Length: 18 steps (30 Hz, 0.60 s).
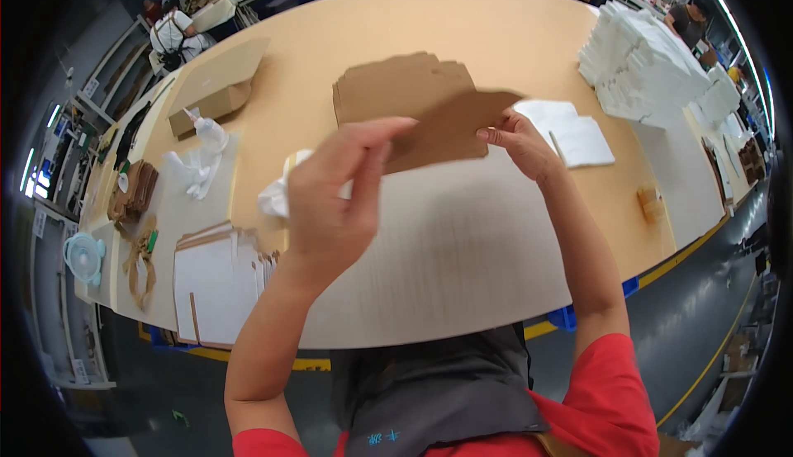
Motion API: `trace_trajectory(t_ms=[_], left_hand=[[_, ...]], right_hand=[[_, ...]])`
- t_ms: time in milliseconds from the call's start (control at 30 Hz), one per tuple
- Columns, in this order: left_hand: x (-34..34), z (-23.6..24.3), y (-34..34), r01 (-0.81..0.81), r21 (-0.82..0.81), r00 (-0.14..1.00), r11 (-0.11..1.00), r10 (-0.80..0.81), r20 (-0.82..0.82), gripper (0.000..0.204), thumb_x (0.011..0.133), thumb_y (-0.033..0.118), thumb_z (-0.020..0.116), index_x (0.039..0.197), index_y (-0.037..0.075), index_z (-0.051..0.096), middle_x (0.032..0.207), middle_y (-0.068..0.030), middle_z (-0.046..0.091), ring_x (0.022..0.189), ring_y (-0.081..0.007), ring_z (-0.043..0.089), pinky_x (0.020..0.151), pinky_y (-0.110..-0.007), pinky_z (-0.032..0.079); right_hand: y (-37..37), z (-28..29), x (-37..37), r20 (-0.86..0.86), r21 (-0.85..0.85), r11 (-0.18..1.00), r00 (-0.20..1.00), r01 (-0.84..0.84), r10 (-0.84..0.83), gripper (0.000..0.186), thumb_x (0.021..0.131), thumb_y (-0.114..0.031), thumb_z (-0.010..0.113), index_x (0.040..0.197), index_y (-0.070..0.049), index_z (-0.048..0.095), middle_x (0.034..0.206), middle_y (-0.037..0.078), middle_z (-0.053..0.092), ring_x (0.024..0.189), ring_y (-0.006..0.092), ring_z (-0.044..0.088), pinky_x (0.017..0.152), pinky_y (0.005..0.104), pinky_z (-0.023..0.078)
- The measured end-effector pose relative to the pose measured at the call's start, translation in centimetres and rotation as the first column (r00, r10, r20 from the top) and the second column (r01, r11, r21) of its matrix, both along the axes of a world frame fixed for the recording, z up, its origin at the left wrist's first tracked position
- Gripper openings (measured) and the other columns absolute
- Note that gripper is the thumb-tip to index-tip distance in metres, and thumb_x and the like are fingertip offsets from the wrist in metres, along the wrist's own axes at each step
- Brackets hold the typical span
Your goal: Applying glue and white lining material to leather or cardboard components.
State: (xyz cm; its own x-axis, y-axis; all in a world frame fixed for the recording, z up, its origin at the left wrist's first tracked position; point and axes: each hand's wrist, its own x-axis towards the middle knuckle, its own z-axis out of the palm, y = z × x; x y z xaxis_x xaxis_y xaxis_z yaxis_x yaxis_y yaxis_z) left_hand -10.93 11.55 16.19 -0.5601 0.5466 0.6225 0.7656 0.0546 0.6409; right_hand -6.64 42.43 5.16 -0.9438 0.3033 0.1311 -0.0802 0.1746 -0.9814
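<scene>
Far left on the counter [512,36] I see a small fan [83,256], brown card scraps [135,193], then a stack of white flat sheets [216,279] at the near edge, parked within reach of my left side. Behind them a squeeze bottle [211,133] lies on crumpled white wrap [192,172], and a brown box [216,85] with its flap open sits further back.

My left hand [334,201] is raised off the counter, back of hand to the camera, wrist bent, forearm coming up from the lower edge. Fingers curl onto the left edge of a brown card [446,131], thumb side hidden, so a light pinch on the card, not a clenched fist. Something white [277,197] shows just behind the hand; I cannot tell if it is held or lying there.

The card is held up in the air between both hands, tilted, over a pile of like brown cards [396,85] mid-counter. Held by opposite edges, it looks like to keep it flat for handling.

My right hand [516,143] pinches the card's right corner with fingertips, forearm stretched out long from lower right.

Right of that: white folded pads [578,139] just beside the hand, a small brown block [651,205] near the edge, and a tall white stack [640,65] at the far right.
</scene>
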Motion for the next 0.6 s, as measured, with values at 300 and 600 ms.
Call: trace_trajectory(t_ms=[300,600], left_hand=[[2.6,-11.0,-7.6,-0.035,-0.083,0.741,0.996,0.082,0.667,0.031,0.096,0.001,0.062,0.127,0.005,0.064,0.11,-0.0061,0.07,0.089,-0.0055,0.063,0.079,-0.021,0.051],[3.9,-17.3,-6.4,-0.116,-0.344,0.816,0.932,0.286,0.502,0.017,0.088,0.009,0.073,0.105,0.003,0.075,0.086,-0.0006,0.066,0.071,-0.0064,0.058,0.066,-0.022,0.048]], right_hand=[[-7.1,-0.6,12.2,0.282,-0.165,0.985,0.959,0.044,0.005,0.024,0.096,-0.02,0.067,0.108,0.0,0.067,0.099,0.004,0.072,0.086,0.0094,0.066,0.076,0.0251,0.053],[-8.0,-6.0,14.6,0.338,0.534,0.844,0.902,0.051,-0.269,0.035,0.085,-0.029,0.076,0.081,0.002,0.059,0.077,0.011,0.056,0.079,0.0249,0.05,0.068,0.0382,0.043]])
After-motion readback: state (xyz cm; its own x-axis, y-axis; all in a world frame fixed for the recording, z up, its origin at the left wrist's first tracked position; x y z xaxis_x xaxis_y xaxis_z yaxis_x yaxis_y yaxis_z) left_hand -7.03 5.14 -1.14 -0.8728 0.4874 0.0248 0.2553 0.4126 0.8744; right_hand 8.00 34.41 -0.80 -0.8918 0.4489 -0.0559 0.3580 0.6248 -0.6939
